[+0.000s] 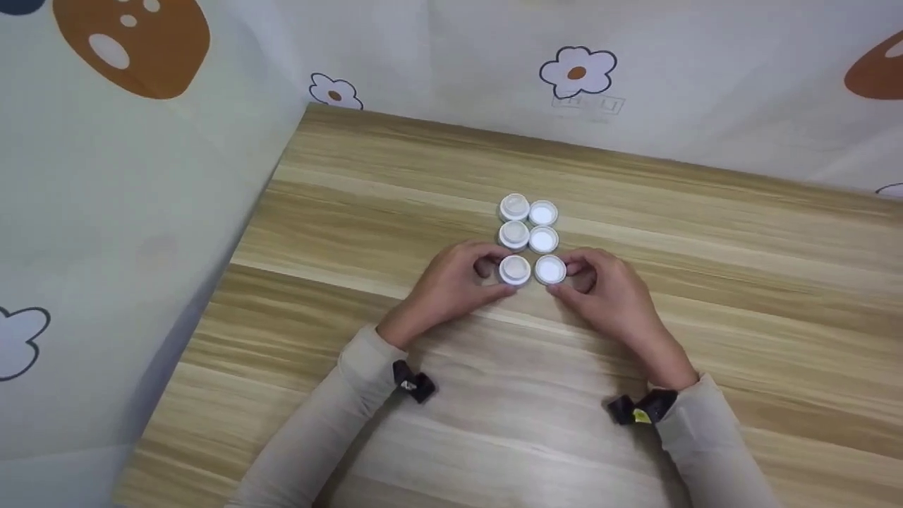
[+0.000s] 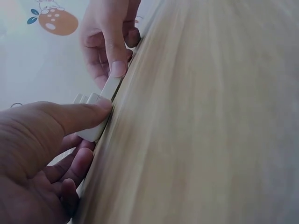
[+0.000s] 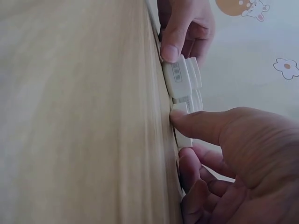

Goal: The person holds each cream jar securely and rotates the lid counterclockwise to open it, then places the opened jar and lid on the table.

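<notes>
In the head view, my left hand [image 1: 453,281] pinches the nearest small white jar [image 1: 515,271] between thumb and fingers. My right hand [image 1: 612,291] grips a round white lid [image 1: 550,270] by its right side; it lies with its hollow side up. A narrow gap separates the lid from the jar. Behind them, two more jars [image 1: 513,235] stand in line on the left, and two upturned lids [image 1: 543,240] lie to their right, close against them. Printed marks show on the side of the held jar [image 3: 177,77] in the right wrist view.
All of it rests on a wood-grain table [image 1: 395,183]. A pale wall covering [image 1: 451,63] with flowers and orange shapes meets the table's back edge, and more of it hangs along the left edge. Each wrist wears a small black camera [image 1: 415,382].
</notes>
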The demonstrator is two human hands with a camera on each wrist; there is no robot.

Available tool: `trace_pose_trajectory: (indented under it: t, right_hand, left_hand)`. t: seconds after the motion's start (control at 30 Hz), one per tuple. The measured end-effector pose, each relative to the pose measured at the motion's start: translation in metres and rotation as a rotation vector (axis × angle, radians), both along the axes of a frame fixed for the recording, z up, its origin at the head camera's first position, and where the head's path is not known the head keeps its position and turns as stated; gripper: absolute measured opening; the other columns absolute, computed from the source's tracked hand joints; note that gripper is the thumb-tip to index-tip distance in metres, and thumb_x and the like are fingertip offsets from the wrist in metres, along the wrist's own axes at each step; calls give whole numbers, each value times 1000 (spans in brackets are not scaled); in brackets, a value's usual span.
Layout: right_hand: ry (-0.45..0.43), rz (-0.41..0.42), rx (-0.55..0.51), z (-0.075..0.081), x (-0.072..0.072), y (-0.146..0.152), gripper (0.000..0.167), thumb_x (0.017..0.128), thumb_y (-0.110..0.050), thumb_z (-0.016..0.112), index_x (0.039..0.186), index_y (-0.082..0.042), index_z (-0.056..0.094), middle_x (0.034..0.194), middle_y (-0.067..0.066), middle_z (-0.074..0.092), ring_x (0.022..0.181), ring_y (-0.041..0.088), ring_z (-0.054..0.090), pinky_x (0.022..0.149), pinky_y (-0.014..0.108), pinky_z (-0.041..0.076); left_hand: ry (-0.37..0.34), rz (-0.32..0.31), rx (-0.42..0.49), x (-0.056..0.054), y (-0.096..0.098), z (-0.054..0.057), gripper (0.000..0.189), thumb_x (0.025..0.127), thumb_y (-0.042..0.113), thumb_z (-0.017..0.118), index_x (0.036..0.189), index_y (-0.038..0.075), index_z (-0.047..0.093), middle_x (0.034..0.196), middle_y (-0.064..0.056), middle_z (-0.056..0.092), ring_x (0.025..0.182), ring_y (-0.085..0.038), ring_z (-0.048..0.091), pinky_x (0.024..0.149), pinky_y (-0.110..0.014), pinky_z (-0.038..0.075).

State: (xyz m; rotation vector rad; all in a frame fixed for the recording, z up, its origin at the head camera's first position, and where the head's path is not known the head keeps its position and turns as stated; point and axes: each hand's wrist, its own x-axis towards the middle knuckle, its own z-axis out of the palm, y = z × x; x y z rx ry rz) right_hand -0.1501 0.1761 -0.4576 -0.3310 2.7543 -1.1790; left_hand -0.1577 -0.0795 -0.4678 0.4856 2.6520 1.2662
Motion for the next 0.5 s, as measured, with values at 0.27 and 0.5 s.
trace_pose_trajectory:
  t: [0.27, 0.5]
  right_hand:
    - [3, -22, -27, 3, -1, -8, 36, 88, -17, 88, 120, -6, 76, 97, 7, 75, 78, 16, 67, 70, 24, 50]
    - [14, -35, -45, 5, -2, -12, 37, 87, -17, 89, 119, -6, 77, 97, 8, 76, 78, 16, 68, 69, 21, 50]
  left_hand:
    - [-2, 32, 13, 0, -2, 4, 48, 83, 27, 92, 126, 14, 76, 104, 1, 75, 84, -11, 64, 76, -28, 52]
    - [40, 77, 55, 2, -4, 4, 47, 81, 23, 94, 123, 11, 76, 102, 0, 75, 81, -10, 65, 74, -27, 54]
